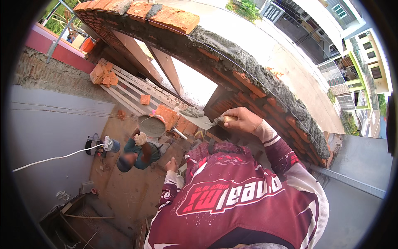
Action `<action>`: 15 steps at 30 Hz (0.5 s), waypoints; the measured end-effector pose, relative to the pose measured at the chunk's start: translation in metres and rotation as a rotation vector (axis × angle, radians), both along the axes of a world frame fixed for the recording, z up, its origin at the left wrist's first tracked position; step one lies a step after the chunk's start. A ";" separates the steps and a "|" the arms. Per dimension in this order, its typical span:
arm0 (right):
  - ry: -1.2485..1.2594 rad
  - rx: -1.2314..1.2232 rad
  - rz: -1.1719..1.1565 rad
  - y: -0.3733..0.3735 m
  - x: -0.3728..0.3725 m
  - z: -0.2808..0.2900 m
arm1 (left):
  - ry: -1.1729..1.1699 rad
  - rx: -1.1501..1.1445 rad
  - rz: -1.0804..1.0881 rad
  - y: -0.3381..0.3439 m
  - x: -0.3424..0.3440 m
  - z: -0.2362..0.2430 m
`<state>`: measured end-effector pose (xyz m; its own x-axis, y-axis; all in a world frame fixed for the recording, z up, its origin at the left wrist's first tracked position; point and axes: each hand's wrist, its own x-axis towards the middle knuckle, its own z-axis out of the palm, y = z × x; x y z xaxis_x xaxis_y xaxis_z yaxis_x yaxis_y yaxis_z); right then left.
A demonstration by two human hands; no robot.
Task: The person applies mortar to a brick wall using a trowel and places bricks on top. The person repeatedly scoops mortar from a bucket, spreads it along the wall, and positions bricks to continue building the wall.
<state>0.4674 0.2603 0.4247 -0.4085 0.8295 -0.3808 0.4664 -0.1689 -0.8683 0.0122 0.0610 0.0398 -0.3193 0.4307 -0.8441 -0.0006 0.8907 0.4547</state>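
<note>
My right hand (244, 119) grips the wooden handle of a trowel (202, 121), beside the inner face of the brick wall (265, 118). Grey mortar (191, 111) lies against the blade's tip. Lower and to the left, my left hand (171, 164) is curled closed near my lap; whatever it may hold is hidden. A bucket of wet mortar (152, 126) is left of the trowel, next to several orange bricks (166, 115). Thick mortar (248, 62) covers the wall top, where a few bricks (170, 17) are laid along a string line.
Below, a co-worker (139, 154) raises a gloved hand (140, 138) by the bucket. Wooden planks (124, 92) carry a pile of broken bricks (104, 74). A grey wall (58, 133) stands at left, with a white cable (58, 157) across it. Beyond the brick wall lies a street (306, 79).
</note>
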 end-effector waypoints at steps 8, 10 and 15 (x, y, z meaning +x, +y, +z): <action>-0.259 0.290 -0.531 -0.003 0.035 0.005 | 0.059 0.042 -0.024 0.005 -0.020 0.022; -0.300 0.294 -0.484 -0.021 0.036 -0.003 | 0.087 -0.009 -0.066 0.008 -0.020 0.029; -0.339 0.258 -0.478 -0.021 0.012 -0.059 | 0.046 0.006 -0.061 0.027 0.001 0.039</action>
<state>0.4799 0.2390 0.3661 0.1374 0.9727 -0.1872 0.6469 -0.2312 -0.7266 0.0132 0.0881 0.0784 -0.3309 0.4559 -0.8262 0.0747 0.8855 0.4586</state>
